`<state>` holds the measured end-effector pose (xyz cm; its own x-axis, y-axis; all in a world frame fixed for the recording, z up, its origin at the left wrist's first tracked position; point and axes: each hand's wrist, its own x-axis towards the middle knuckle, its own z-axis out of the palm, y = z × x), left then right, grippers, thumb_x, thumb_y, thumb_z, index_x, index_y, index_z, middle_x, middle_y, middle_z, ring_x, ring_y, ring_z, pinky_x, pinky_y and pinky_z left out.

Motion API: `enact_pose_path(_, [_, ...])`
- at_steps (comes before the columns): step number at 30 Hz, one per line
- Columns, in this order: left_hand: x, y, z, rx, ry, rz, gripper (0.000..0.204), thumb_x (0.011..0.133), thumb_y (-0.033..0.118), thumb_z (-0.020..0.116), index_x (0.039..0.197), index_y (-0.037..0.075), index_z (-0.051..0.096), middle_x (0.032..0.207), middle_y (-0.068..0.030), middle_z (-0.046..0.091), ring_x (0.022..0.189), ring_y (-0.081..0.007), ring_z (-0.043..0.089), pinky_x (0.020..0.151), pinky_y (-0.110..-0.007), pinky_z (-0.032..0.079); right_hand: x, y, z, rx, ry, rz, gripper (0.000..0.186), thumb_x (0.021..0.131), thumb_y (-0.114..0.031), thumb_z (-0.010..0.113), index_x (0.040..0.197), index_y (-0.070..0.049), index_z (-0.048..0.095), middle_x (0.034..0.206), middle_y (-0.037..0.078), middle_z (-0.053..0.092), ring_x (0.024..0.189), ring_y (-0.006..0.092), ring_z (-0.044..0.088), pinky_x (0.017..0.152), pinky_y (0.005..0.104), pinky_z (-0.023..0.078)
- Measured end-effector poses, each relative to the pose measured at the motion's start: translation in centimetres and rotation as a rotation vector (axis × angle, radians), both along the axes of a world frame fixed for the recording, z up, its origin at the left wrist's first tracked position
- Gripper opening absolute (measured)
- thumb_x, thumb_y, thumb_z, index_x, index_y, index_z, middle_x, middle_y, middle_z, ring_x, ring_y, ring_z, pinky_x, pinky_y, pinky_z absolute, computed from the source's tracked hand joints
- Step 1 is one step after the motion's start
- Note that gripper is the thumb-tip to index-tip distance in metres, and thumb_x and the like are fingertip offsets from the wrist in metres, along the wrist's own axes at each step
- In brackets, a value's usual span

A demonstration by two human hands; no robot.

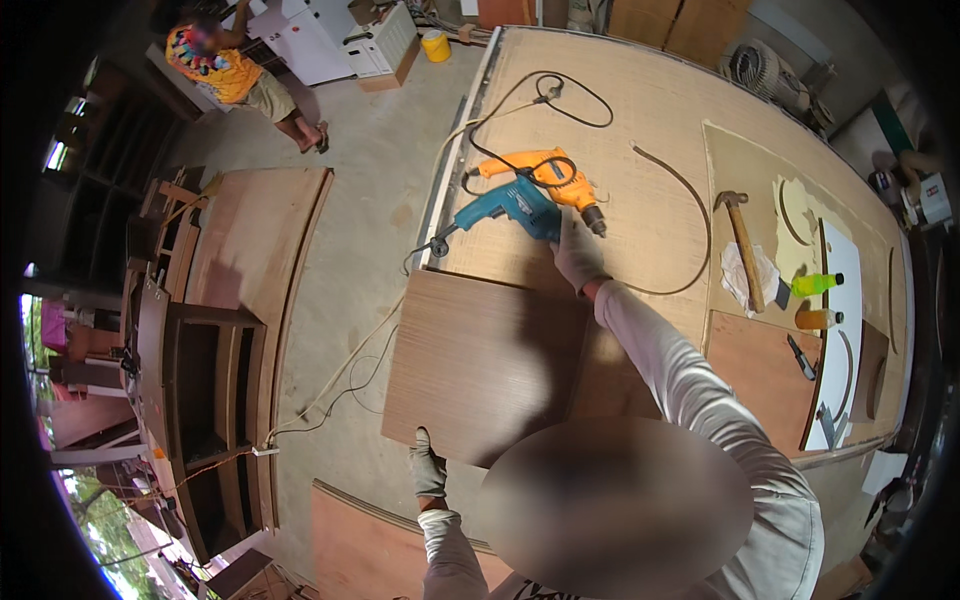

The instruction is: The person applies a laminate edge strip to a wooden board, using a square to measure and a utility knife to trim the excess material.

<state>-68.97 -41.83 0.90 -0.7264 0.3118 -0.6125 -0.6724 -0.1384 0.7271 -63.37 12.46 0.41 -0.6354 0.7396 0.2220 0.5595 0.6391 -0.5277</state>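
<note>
Both my hands wear pale work gloves. My left hand (427,468) is closed at the near edge of a brown wood-grain panel (470,360), its fingertips over the edge. The panel lies flat, partly in shadow, overhanging the left side of the worktable. My right hand (580,258) reaches forward past the panel's far edge and closes around the front end of a teal power drill (515,207), hiding its tip. Right behind it lies an orange power drill (540,165), its chuck pointing right and a black cord looped over it.
On the worktable (640,100) to the right lie a hammer (740,250), a utility knife (800,358) and two bottles, green (817,285) and orange (818,319). Dark shelving (210,390) stands left. Cords (350,360) trail over the floor. Another person (225,70) stands far left.
</note>
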Motion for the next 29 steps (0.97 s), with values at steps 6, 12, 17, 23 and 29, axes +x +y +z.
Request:
enact_pose_path(6, [3.5,3.4,-0.2,0.004,-0.014,-0.074,0.067,0.101,0.038,0.078,0.155,0.011,0.049,0.14,-0.0091,0.064,0.121,-0.0245,0.067,0.094,-0.037,0.062,1.6,-0.1,2.7,0.269,0.104,-0.06,0.042,0.089,-0.015,0.069,0.126,-0.001,0.056,0.119,0.026,0.061,0.111,0.0478,0.058,0.096,0.058,0.047])
enact_pose_path(12, [1.8,2.2,-0.1,-0.103,0.096,-0.211,0.068,0.1,0.042,0.079,0.151,0.005,0.051,0.135,-0.011,0.067,0.115,-0.0263,0.069,0.089,-0.043,0.065,14.8,-12.8,10.1,-0.037,0.125,-0.019,0.066,0.096,-0.021,0.074,0.154,-0.004,0.048,0.152,0.027,0.049,0.142,0.0489,0.046,0.119,0.0564,0.041])
enact_pose_path(17, [1.7,1.8,-1.0,0.021,-0.102,-0.547,0.075,0.105,0.053,0.068,0.157,0.003,0.048,0.146,-0.0143,0.063,0.127,-0.0314,0.064,0.11,-0.048,0.055,36.8,-26.0,9.1,-0.199,-0.043,-0.045,0.057,0.103,-0.027,0.066,0.152,-0.002,0.052,0.151,0.025,0.055,0.144,0.0408,0.051,0.122,0.0507,0.041])
enact_pose_path(23, [-6.0,-2.9,-5.5,0.079,-0.082,-0.771,0.066,0.111,0.061,0.047,0.151,0.008,0.051,0.124,-0.0146,0.065,0.109,-0.0269,0.063,0.098,-0.037,0.051,54.6,-36.2,2.8,-1.082,-0.497,-0.484,0.049,0.1,-0.032,0.066,0.141,-0.004,0.066,0.135,0.025,0.07,0.13,0.0436,0.064,0.115,0.0478,0.047])
enact_pose_path(29, [7.4,4.1,2.9,-0.863,0.716,-0.769,0.076,0.109,0.053,0.058,0.154,-0.007,0.043,0.146,-0.0403,0.051,0.126,-0.0486,0.06,0.103,-0.055,0.049,77.3,-54.4,-9.8,-1.109,-0.645,-1.04,0.047,0.093,-0.044,0.063,0.11,-0.005,0.082,0.116,0.025,0.077,0.118,0.041,0.072,0.1,0.0514,0.056])
